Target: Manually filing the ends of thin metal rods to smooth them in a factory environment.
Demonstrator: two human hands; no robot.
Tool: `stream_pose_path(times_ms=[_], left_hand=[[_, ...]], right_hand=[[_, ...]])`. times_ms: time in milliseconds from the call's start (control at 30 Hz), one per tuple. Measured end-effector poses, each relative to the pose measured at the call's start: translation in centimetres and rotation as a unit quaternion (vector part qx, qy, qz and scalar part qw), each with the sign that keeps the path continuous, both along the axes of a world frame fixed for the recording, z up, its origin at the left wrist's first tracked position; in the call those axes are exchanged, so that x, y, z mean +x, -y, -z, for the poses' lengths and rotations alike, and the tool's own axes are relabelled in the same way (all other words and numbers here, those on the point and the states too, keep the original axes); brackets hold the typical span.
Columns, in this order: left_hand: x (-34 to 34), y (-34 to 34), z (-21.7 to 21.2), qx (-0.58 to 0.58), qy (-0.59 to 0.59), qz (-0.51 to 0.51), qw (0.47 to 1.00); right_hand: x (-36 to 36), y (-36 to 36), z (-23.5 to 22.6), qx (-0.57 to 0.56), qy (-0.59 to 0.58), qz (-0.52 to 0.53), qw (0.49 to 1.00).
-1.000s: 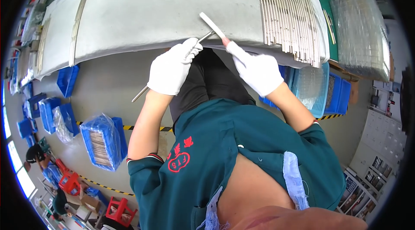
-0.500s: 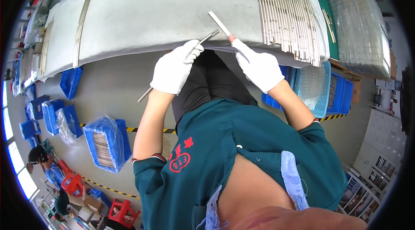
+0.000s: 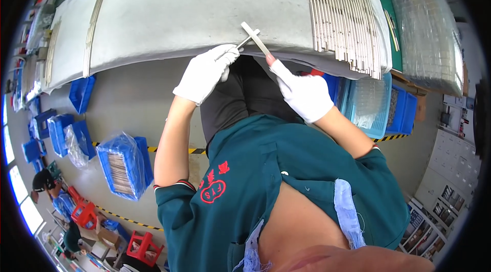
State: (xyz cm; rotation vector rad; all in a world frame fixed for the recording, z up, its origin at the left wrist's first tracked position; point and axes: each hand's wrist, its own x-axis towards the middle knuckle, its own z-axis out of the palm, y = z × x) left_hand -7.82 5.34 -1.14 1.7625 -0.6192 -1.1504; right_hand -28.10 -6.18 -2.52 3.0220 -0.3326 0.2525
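My left hand (image 3: 204, 73), in a white glove, is closed around a thin metal rod (image 3: 244, 42) whose tip sticks out past the fingers toward the table. From the right, my right hand (image 3: 307, 95) grips a flat pale stick (image 3: 251, 34), with a bare fingertip lying along it. Its far part crosses over the rod near the rod's tip; they look to be touching. Both hands are just in front of the near edge of the cloth-covered table (image 3: 204, 6). Most of the rod behind my left hand is hidden by the wrist and forearm.
Many metal rods (image 3: 340, 21) lie side by side at the table's right, with a few more rods (image 3: 93, 31) at the left. Blue bins (image 3: 401, 113) stand below right. A wrapped bin of rods (image 3: 120, 170) sits on the floor. Clear plastic trays (image 3: 429, 37) are stacked far right.
The pale stick has been drawn back toward me and now crosses the rod's tip, where before the two were apart. My left hand has shifted slightly left and turned the rod.
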Motion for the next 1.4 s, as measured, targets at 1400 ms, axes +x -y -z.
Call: stream_pose_path(times_ms=[1400], left_hand=[[-7.3, 2.4, 2.9, -0.123, -0.164, -0.158, 0.966]], right_hand=[[1.2, -0.5, -1.8, 0.046, 0.013, 0.077, 0.996]])
